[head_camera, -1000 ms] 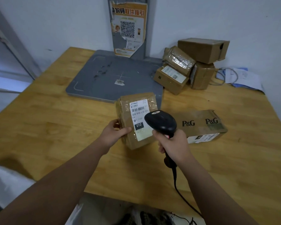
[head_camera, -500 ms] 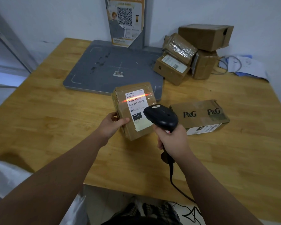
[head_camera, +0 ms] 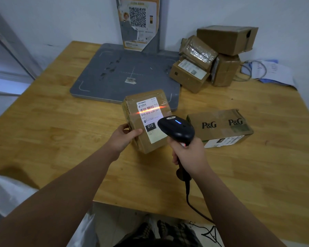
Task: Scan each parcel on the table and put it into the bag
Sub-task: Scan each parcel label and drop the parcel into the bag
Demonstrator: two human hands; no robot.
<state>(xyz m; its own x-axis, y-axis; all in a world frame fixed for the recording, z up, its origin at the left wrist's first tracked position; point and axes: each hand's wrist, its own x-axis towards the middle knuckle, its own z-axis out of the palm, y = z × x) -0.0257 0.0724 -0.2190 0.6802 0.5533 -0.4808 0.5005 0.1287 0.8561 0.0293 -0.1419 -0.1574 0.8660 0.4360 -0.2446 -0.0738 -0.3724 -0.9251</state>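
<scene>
A small taped cardboard parcel [head_camera: 132, 111] with a white label stands tilted on the wooden table [head_camera: 52, 131]. My left hand [head_camera: 122, 137] grips its left side, thumb on the front face. My right hand [head_camera: 189, 154] grips the handle of a black barcode scanner [head_camera: 176, 129], just right of the parcel. An orange scan line lies across the label's barcode, and a blue light glows on the scanner's top. The white bag [head_camera: 9, 195] shows at the lower left, below the table edge.
A flat P&G box [head_camera: 219, 125] lies right of the scanner. Several stacked parcels [head_camera: 214, 56] sit at the back right, beside papers and a cable [head_camera: 262, 70]. A grey platform [head_camera: 125, 73] with a poster post stands at the back. The scanner's cord [head_camera: 194, 205] hangs over the front edge.
An orange scan line has appeared across the label's barcode, and a blue light on the scanner has come on. Both hands have kept their grips.
</scene>
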